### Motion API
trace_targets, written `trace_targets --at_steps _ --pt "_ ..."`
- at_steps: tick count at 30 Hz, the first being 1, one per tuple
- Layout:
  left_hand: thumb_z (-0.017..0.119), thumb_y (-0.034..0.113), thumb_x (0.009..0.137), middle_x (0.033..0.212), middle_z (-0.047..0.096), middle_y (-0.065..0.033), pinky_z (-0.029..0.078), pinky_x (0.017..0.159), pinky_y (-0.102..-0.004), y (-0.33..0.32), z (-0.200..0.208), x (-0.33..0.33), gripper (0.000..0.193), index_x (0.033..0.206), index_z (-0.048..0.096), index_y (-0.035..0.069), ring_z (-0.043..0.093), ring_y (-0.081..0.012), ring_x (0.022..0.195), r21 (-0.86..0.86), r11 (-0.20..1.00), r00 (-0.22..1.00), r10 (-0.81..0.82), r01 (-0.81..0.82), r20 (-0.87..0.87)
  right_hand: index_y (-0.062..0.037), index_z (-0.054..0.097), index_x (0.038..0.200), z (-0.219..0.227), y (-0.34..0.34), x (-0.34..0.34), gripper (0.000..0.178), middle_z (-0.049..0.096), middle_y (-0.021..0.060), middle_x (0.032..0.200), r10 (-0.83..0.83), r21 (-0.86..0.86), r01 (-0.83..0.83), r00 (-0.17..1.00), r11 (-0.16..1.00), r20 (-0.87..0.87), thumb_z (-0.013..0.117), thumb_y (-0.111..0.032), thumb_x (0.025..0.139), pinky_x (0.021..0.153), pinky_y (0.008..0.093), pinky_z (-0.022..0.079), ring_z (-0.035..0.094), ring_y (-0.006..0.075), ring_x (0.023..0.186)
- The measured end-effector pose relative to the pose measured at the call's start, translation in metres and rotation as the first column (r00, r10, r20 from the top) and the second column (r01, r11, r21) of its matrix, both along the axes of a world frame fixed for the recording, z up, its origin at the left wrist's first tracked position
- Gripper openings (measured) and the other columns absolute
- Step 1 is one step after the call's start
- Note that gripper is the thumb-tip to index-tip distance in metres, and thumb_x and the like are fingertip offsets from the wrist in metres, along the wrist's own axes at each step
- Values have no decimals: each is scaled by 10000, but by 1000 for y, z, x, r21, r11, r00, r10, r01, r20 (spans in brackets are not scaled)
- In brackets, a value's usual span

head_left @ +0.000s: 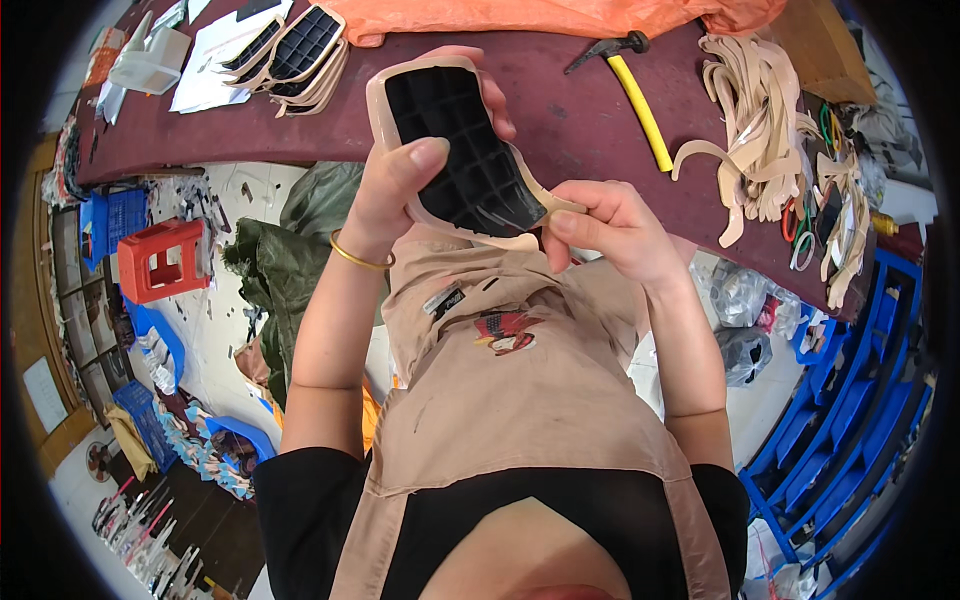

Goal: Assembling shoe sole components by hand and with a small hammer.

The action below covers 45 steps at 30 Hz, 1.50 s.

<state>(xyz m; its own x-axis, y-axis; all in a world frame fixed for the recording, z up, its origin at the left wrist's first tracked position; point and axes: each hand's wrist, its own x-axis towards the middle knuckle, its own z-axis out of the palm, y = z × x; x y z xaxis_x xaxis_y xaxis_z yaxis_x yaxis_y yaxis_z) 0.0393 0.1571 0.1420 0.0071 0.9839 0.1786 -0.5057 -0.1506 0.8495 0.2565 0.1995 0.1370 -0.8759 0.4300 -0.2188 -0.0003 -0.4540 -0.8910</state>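
Observation:
A black quilted panel with a beige edge strip (455, 140) is held up in front of me, over the near edge of the maroon table (580, 130). My left hand (395, 190) grips it from the left, thumb on the black face and fingers behind the far side. At the panel's lower right corner, my right hand (620, 225) pinches the beige edging between thumb and fingers. Part of the edging along the near side stands away from the black face. The panel's back is hidden.
Similar panels (310, 60) are stacked at the far left on white paper. Right of my hands lie a yellow-handled hammer (640, 110), a heap of beige strips (760, 120) and scissors (790, 222). An orange cloth (550, 18) covers the far edge. A red stool (165, 260) stands left.

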Motion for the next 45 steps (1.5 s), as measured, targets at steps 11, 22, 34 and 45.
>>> trace_targets --at_steps 11,22,34,45 --pt "686 332 640 1048 528 -156 526 844 -450 -1 4 13 804 1279 360 -32 579 -257 938 -4 1000 991 4 -4 135 33 593 867 -23 -13 11 510 645 102 862 46 142 -14 972 990 -231 354 -405 968 733 281 452 598 158 814" --pt "671 322 626 1003 514 -181 519 790 -419 -5 9 30 814 1274 366 -63 566 -263 884 70 983 885 -186 172 427 -50 602 1032 -22 -26 -10 383 611 32 973 -75 -413 17 989 910 -125 449 -393 960 741 262 462 577 109 837" --pt "733 344 605 922 497 -112 463 701 -294 -4 2 37 831 1254 400 -54 506 -166 812 107 988 978 -130 114 161 -23 497 758 -10 -19 4 340 423 -10 596 188 -361 -140 977 922 102 430 -277 974 509 248 465 477 86 529" --pt "538 167 815 1255 509 -212 420 986 -387 -2 -12 35 609 1344 331 -51 514 -290 1164 -140 971 950 -147 192 277 6 534 1103 -5 -13 -7 375 604 57 947 -214 -163 216 976 963 31 399 -325 988 710 261 464 557 95 791"
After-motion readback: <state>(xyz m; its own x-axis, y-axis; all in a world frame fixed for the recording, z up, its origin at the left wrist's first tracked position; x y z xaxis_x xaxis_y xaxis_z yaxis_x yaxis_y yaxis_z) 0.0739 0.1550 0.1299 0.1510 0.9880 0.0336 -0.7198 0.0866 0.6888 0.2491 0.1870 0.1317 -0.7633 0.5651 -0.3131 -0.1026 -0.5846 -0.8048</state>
